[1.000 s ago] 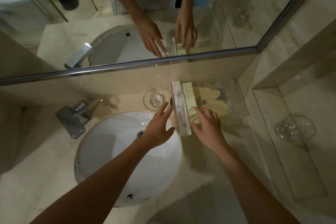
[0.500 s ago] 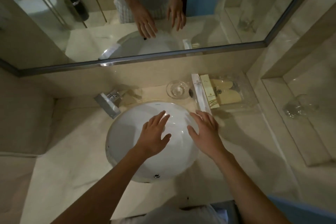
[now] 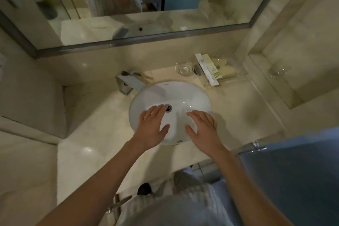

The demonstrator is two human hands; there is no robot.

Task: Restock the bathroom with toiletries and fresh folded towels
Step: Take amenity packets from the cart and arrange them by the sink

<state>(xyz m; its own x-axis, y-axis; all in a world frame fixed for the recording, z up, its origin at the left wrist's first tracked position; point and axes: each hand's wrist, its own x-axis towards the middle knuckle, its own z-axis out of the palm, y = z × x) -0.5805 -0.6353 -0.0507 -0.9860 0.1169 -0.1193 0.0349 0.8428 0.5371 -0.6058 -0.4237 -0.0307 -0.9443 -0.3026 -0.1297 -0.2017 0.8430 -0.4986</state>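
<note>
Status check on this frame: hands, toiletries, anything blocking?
Left hand and right hand open, empty, over the sink. Toiletry packets lie in the clear tray by the glass dish. No towels visible. Nothing blocking.

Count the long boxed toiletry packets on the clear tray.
2: a white packet at the clear tray's left edge, a cream packet against its right side. More could be hidden beneath.
</note>
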